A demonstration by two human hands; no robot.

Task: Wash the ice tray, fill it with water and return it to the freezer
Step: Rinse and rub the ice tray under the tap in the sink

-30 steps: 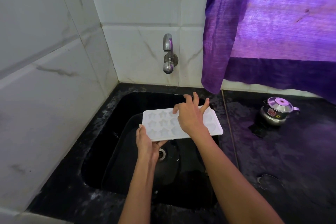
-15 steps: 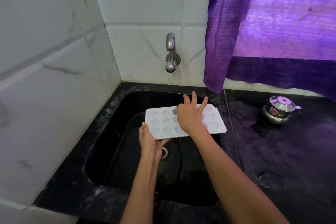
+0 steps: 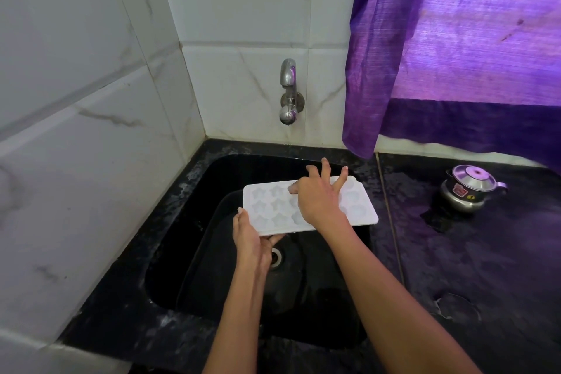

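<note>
A white ice tray (image 3: 270, 206) with star-shaped and round moulds is held flat over the black sink (image 3: 194, 252). My left hand (image 3: 250, 240) grips the tray's near left corner, thumb on the rim and fingers underneath. My right hand (image 3: 318, 197) lies on top of the tray's middle with fingers spread and straight, the fingertips reaching past the far edge. It covers several moulds. The steel tap (image 3: 288, 91) on the tiled wall behind the sink shows no running water.
The sink drain (image 3: 277, 256) lies below the tray. White tiled walls stand at the left and back. A purple curtain (image 3: 455, 48) hangs at the right. A small steel kettle (image 3: 469, 188) sits on the dark wet counter (image 3: 485, 267) right of the sink.
My right hand's fingers have spread a little wider on the tray. The tray and left hand stay in about the same place over the sink.
</note>
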